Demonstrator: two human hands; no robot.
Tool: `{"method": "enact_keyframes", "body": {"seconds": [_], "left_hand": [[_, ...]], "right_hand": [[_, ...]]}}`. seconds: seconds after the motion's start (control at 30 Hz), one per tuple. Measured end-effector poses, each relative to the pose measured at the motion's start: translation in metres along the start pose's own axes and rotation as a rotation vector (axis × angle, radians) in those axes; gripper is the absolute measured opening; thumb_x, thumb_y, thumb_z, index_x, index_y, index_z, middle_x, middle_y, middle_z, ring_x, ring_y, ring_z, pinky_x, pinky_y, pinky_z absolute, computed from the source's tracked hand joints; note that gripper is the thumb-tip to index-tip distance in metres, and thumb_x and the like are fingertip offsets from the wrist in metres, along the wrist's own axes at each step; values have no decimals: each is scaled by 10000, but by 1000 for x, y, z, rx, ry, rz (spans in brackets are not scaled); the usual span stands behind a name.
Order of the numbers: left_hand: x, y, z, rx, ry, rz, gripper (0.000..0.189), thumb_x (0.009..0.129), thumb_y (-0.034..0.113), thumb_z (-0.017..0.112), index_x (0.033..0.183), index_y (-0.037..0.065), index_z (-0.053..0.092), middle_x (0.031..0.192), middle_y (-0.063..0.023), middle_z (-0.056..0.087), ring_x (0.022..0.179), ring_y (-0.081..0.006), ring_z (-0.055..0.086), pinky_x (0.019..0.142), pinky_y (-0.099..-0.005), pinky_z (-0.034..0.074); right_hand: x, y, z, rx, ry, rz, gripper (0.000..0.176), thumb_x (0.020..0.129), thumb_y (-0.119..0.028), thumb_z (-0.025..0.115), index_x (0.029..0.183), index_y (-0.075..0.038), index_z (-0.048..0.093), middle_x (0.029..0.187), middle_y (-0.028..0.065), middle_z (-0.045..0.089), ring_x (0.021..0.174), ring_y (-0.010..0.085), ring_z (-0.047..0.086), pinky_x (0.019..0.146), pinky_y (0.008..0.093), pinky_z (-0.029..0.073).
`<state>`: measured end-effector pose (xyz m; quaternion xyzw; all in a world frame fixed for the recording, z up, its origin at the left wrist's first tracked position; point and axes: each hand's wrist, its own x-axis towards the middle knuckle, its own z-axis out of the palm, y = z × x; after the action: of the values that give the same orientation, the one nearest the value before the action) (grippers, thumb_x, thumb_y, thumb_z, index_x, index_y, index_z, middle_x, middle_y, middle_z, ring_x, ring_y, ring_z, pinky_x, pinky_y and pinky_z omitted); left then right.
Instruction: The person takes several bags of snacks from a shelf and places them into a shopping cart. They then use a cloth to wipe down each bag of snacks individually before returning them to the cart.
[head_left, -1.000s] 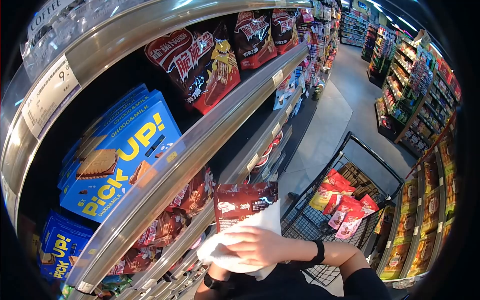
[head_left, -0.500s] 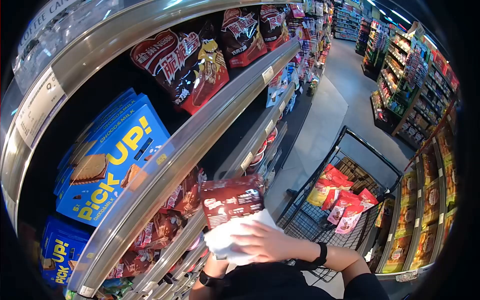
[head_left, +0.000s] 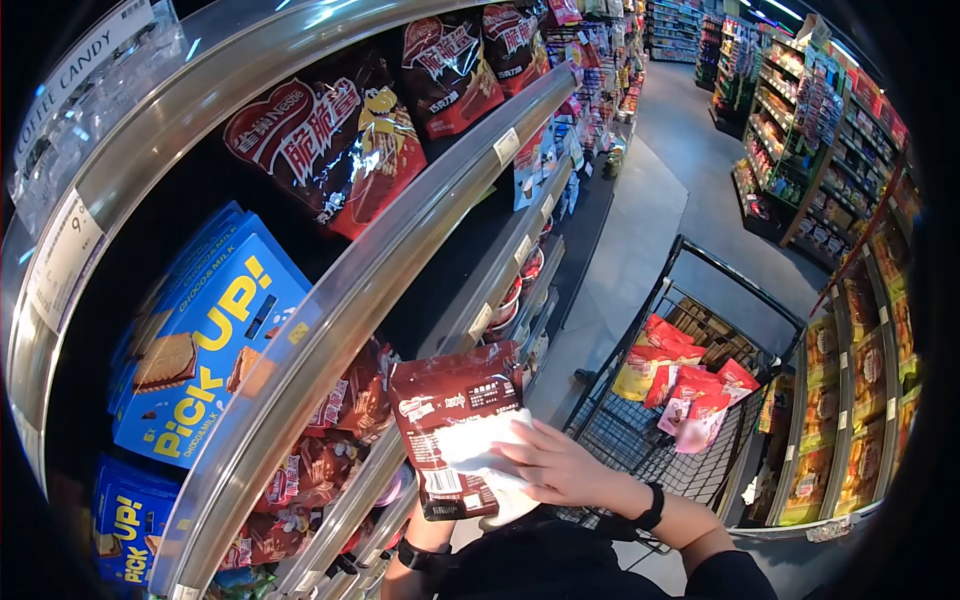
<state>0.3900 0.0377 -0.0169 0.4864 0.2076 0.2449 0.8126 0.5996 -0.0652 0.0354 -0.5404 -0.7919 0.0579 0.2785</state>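
A dark brown-red snack bag (head_left: 425, 425) is held up in front of me, its printed back with a barcode facing me. My left hand is hidden behind the bag, supporting it; only the left wrist (head_left: 430, 533) with a dark band shows below. My right hand (head_left: 560, 465) holds a white cloth (head_left: 480, 445) flat against the bag's lower right part, its fingers lying over the cloth. A black band circles the right wrist. More brown-red snack bags (head_left: 310, 460) lie on the lower shelf to the left, close to the held bag.
Blue biscuit boxes (head_left: 215, 350) and Nestlé bags (head_left: 330, 150) stand on the upper shelf, behind a clear-edged metal rail (head_left: 400, 220). To the right, a black shopping cart (head_left: 740, 280) carries red, yellow and pink packets (head_left: 690, 385). Yellow packages (head_left: 815, 410) line the far-right shelf.
The bag has tilted more upright, so more of its back and the barcode now show. The right hand with the cloth has shifted slightly right and up. The view has shifted a little.
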Motion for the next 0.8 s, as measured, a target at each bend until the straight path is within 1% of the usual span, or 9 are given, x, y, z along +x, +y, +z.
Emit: {"method": "enact_keyframes", "body": {"seconds": [0.1, 0.23, 0.33, 0.4, 0.47, 0.5, 0.53, 0.63, 0.8], "left_hand": [[4, 0, 1, -2, -46, -25, 576, 814, 268, 625, 1281, 64, 357, 1257, -88, 427, 1135, -178, 438, 936, -339, 404], [5, -16, 3, -12, -157, -80, 582, 814, 255, 629, 1286, 59, 350, 1264, -88, 422, 1140, -178, 434, 941, -338, 402], [8, -25, 13, -45, -224, -139, 587, 814, 245, 633, 1290, 56, 345, 1270, -88, 417, 1144, -178, 432, 945, -337, 400], [4, 10, 58, -77, 93, -133, 540, 816, 187, 629, 1273, 36, 384, 1225, -98, 470, 1103, -174, 472, 915, -341, 427], [5, 3, 57, -62, 61, -156, 534, 816, 185, 630, 1269, 34, 391, 1217, -98, 477, 1096, -174, 477, 910, -339, 430], [5, -3, 51, -49, 8, -148, 531, 815, 184, 630, 1267, 33, 394, 1214, -98, 480, 1092, -175, 480, 907, -338, 432], [6, -8, 47, -41, -33, -137, 528, 815, 184, 630, 1264, 32, 397, 1210, -98, 483, 1089, -175, 483, 905, -338, 434], [8, -14, 37, -26, -71, -87, 520, 814, 182, 631, 1258, 30, 407, 1199, -99, 494, 1078, -176, 491, 897, -335, 439], [4, -17, 27, -6, -47, -30, 505, 813, 178, 632, 1248, 26, 424, 1180, -100, 511, 1061, -178, 505, 885, -331, 447]], "right_hand": [[-13, -11, 3, 26, -119, -28, 560, 848, -303, 500, 1374, -198, 341, 1469, 26, 219, 1368, 294, 141, 1084, 484, 190], [-2, -24, 1, 50, -187, -39, 564, 843, -303, 515, 1371, -197, 347, 1457, 7, 246, 1363, 276, 163, 1082, 465, 206], [21, -13, -13, -39, -36, -15, 516, 858, -281, 510, 1351, -204, 377, 1436, -14, 295, 1333, 289, 242, 1079, 457, 219], [32, -1, -22, -70, -24, 49, 520, 867, -273, 479, 1365, -188, 357, 1420, -1, 333, 1312, 310, 277, 1080, 474, 201], [36, 9, -22, -105, 91, 154, 479, 897, -232, 449, 1364, -182, 354, 1377, 15, 395, 1284, 309, 331, 1081, 462, 204], [43, 7, -34, -40, 107, 236, 427, 914, -198, 424, 1335, -137, 395, 1329, 80, 443, 1267, 305, 358, 1080, 450, 210], [39, 14, -30, -40, 106, 233, 427, 914, -198, 424, 1335, -137, 395, 1329, 80, 443, 1267, 305, 358, 1080, 450, 210], [24, 27, -29, 140, 160, 427, 380, 912, -184, 417, 1251, -21, 469, 1308, 183, 436, 1283, 309, 334, 1076, 446, 213], [5, 0, -7, 161, 204, 328, 379, 895, -195, 443, 1253, -76, 479, 1353, 84, 420, 1313, 274, 294, 1068, 450, 219]]}}
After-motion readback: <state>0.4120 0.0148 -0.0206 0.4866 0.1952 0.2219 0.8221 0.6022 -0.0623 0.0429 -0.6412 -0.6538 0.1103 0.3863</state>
